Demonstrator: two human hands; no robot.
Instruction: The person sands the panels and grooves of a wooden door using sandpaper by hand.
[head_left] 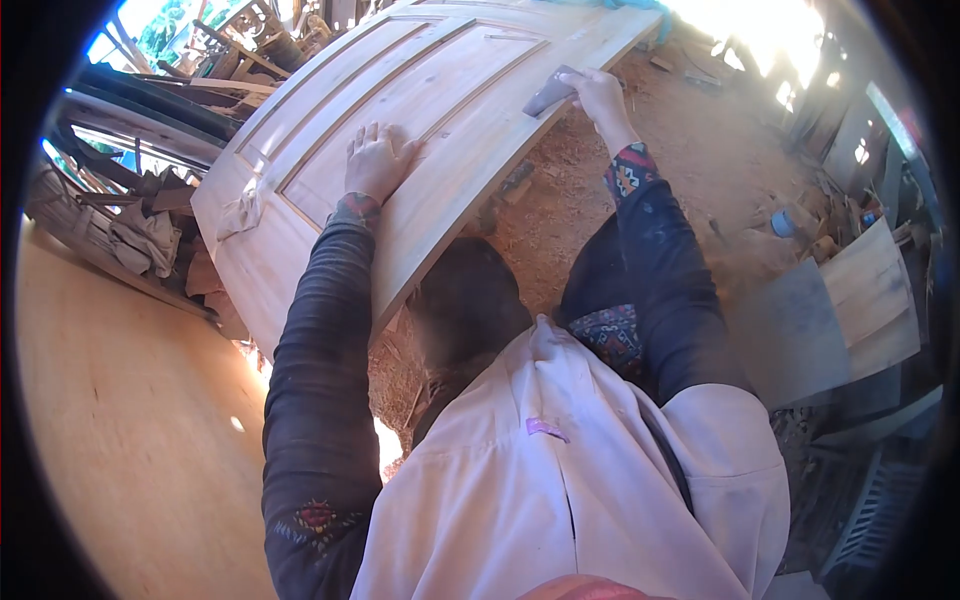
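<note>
A pale wooden panelled door (440, 215) lies at a slant in front of me, its near long edge beside my legs. My left hand (378, 162) rests on its surface with the fingers spread, holding nothing. Farther along the same edge, my right hand (597, 98) grips a greyish-brown piece of sandpaper (550, 92), pressed against the door's border; whether a block is inside it, I cannot tell. A crumpled light rag (240, 215) lies on the door's left part.
Sawdust covers the floor (660, 130). Scrap wood (250, 55) is heaped behind the door. A smooth wooden board (140, 420) stands at lower left. Sheets of board (800, 320) lean at the right, near a blue object (782, 223). A bluish cloth (600, 3) touches the door's far end.
</note>
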